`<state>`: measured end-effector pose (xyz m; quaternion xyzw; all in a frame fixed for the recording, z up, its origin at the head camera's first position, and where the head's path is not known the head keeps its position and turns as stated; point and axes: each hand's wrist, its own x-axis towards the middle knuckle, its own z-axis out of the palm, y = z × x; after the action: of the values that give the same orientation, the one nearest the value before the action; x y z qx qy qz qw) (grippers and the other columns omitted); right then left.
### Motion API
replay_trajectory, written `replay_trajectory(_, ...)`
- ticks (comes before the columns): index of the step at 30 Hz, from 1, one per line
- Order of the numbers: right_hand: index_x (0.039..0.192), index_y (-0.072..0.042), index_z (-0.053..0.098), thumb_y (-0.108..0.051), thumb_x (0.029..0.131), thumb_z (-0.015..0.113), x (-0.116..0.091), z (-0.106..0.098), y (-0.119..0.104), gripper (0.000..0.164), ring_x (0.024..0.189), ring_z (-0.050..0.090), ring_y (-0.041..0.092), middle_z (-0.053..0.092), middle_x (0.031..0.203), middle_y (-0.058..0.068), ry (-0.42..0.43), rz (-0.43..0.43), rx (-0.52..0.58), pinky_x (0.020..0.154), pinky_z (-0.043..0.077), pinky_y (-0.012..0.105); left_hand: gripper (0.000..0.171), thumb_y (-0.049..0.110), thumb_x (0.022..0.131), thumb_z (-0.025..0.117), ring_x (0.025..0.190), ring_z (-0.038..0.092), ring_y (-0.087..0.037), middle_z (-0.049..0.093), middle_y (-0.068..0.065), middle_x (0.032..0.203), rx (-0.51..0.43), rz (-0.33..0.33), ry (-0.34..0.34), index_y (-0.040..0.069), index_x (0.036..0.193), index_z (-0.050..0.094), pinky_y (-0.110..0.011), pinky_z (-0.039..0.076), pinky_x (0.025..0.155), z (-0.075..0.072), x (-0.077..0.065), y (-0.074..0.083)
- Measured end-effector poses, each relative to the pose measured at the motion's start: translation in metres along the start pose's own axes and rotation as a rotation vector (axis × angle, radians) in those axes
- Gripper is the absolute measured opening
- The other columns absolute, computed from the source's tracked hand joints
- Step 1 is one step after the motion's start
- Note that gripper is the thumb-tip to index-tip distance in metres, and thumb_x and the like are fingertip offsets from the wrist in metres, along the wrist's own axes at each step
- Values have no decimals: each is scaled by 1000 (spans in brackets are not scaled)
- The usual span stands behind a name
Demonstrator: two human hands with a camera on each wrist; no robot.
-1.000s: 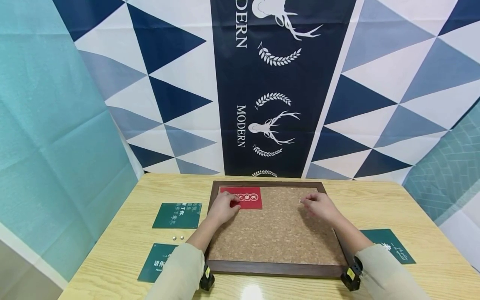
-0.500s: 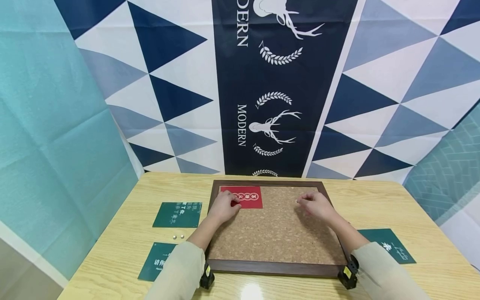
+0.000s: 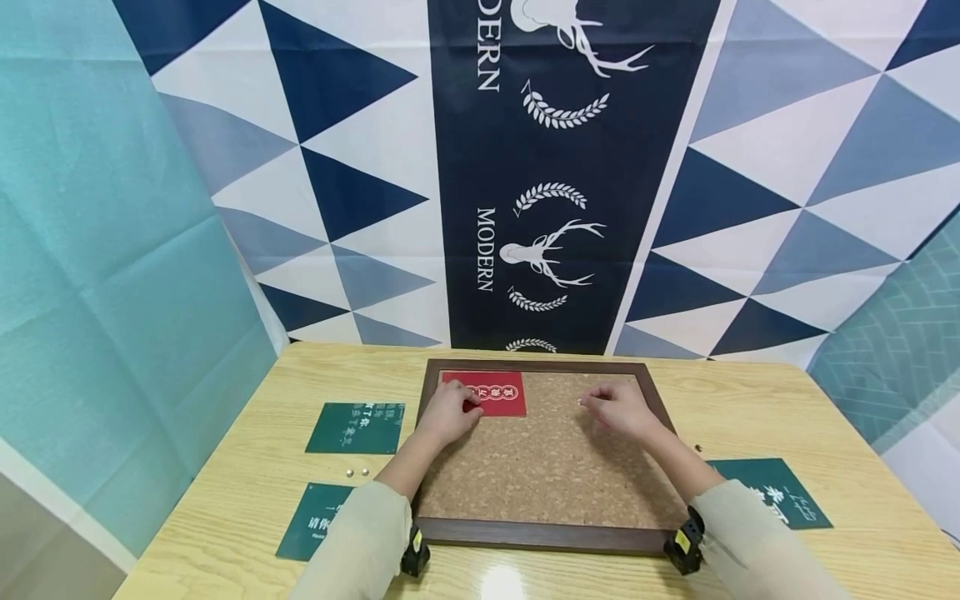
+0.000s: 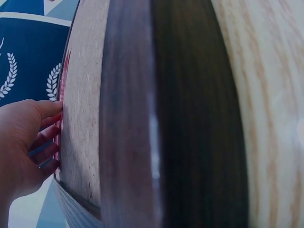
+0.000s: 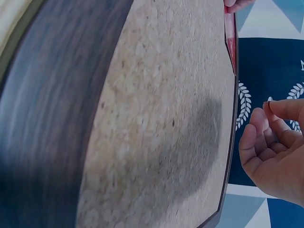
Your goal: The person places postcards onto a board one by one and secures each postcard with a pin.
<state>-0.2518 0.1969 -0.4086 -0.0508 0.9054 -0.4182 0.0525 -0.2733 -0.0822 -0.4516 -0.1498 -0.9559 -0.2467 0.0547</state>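
Observation:
My left hand rests on a red card with white characters, at the far left corner of a framed cork board. In the left wrist view the left fingers are spread and touch the card with their tips. To the right, my right hand is held above the cork, apart from the card. Between its thumb and index finger it pinches a tiny thumbtack, too small to see in detail.
Two green cards lie left of the board, with two small silvery round-headed pieces between them. Another green card lies to the right, partly behind my forearm. Near it is a tiny dark piece. A dark wooden frame edges the cork.
My right hand has moved left over the cork, toward the red card, with the thumbtack still pinched. The left hand stays on the card.

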Motion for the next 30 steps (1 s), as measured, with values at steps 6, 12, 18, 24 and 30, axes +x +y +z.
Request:
replay_trajectory(6, 97, -2, 61, -22, 89, 49, 3, 7, -6, 24, 54, 46, 13, 51, 58, 3, -6, 22, -62, 50, 39, 27, 16, 24, 80, 62, 95, 49, -20, 57, -4, 95, -8, -1, 10, 12, 90, 68, -35, 40, 87, 1, 0, -2)
replay_trajectory(12, 98, 0, 59, -21, 89, 49, 4, 13, -11, 25, 58, 48, 14, 55, 69, 11, -35, 21, -13, 51, 41, 27, 16, 23, 80, 63, 95, 49, -20, 57, -5, 95, -25, -14, 6, 11, 90, 68, -35, 40, 88, 0, 0, -1)
replay_trajectory(18, 96, 1, 60, -17, 88, 50, 7, 18, -13, 22, 59, 52, 17, 57, 72, 15, -31, 14, 2, 50, 42, 27, 16, 23, 79, 64, 95, 49, -20, 57, -5, 94, -42, -21, 11, 11, 89, 67, -36, 39, 90, 0, 0, 0)
replay_trajectory(24, 94, 5, 58, -12, 88, 49, 10, 26, -16, 21, 57, 52, 17, 56, 72, 15, -68, -6, 54, 50, 43, 26, 15, 23, 79, 64, 93, 49, -19, 56, -4, 93, -41, -34, 16, 12, 88, 67, -36, 40, 90, 2, 1, -1)
replay_trajectory(30, 94, 5, 59, -11, 87, 50, 12, 34, -21, 19, 53, 48, 14, 54, 66, 12, -61, -1, 76, 48, 41, 25, 16, 24, 79, 65, 92, 49, -18, 56, -3, 93, -43, -48, 18, 12, 88, 67, -36, 40, 90, 3, 2, -1)
